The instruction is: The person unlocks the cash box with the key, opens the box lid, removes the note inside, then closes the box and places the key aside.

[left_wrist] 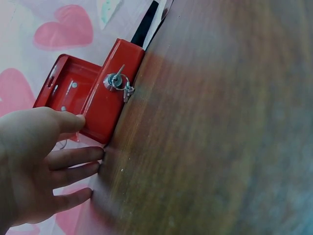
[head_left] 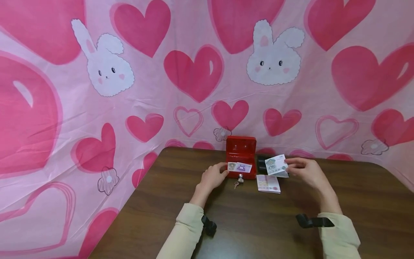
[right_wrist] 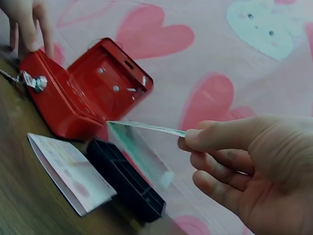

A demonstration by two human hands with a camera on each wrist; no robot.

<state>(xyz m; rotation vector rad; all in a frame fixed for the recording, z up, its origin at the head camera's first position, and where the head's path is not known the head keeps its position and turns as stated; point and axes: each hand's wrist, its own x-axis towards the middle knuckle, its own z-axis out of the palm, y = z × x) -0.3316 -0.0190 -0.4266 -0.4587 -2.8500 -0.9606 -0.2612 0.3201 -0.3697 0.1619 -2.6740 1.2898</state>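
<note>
A small red cash box stands with its lid up at the back of the table. A brownish note and a purple one show in its opening. My left hand is at the box's left end, thumb against its edge and fingers extended beside it. My right hand pinches a green banknote marked 50 between thumb and fingers, above a black compartment tray. Another greenish sheet hangs under that note; whether it is also pinched I cannot tell.
A folded stack of pinkish banknotes lies right of the box, in front of the tray. Keys hang from the lock on the box's front. A pink heart-patterned cloth hangs behind the brown wooden table.
</note>
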